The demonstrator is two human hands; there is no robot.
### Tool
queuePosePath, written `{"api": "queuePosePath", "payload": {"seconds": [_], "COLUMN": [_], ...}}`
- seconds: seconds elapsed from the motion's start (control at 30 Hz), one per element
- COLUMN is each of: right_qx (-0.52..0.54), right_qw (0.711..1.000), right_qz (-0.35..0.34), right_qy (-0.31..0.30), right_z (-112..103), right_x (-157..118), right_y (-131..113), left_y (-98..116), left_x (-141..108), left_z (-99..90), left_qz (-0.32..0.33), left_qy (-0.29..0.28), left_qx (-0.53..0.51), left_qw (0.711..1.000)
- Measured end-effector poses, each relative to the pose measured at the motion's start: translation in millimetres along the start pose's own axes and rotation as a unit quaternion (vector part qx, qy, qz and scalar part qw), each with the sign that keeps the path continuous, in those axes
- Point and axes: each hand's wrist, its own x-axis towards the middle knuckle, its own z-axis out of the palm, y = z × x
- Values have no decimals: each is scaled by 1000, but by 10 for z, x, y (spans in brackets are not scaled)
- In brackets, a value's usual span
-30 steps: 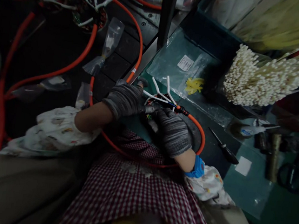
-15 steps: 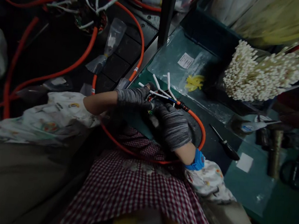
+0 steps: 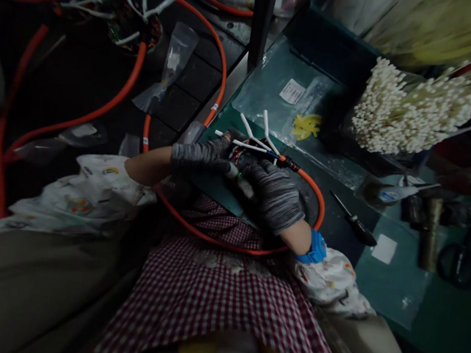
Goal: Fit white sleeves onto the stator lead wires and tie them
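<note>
An orange cable (image 3: 318, 194) loops in front of me. Its split end lies between my hands, with white-sleeved wires (image 3: 266, 128) spreading upward and a thin blue wire showing. My left hand (image 3: 206, 152), in a grey knit glove, is closed on the left side of this wire bundle. From the right, my gloved right hand (image 3: 274, 194) has its fingers curled in at the bundle's near side. Small green and reddish bits show between the fingertips, too dim to name. What exactly the right fingers pinch is hidden.
A screwdriver (image 3: 352, 220) lies right of the cable, near scissors (image 3: 458, 263) and a small bottle (image 3: 396, 193). Yellow pieces (image 3: 306, 126) and a white label (image 3: 292, 91) lie beyond. White cotton-tipped sticks (image 3: 416, 113) stand at right. More orange cables (image 3: 135, 72) hang left.
Both hands stay at the wire bundle with only slight finger movement. The surroundings at the left and right edges shift a little leftward as the view moves.
</note>
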Motion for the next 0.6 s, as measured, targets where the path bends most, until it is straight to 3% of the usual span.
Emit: {"api": "queuePosePath", "payload": {"seconds": [0.07,0.17,0.27,0.4,0.5,0.6], "right_qx": [0,21,98,218,228,194], "right_qw": [1000,999,992,972,971,978], "right_qz": [-7,-10,35,75,53,-25], "right_qy": [17,46,68,47,49,74], "right_z": [71,255,432,493,478,521], "right_x": [-117,-359,-570,-710,-763,-810], "right_y": [-17,-33,-1,102,204,345], "left_y": [-55,-111,-143,-236,-371,-543], "left_x": [-78,-261,-447,-569,-607,-678], "left_z": [141,404,664,944,1106,1243], "left_qz": [29,96,122,170,219,175], "left_qy": [-10,71,143,206,224,235], "left_qx": [-50,-17,47,132,169,211], "left_qw": [998,993,981,954,935,933]}}
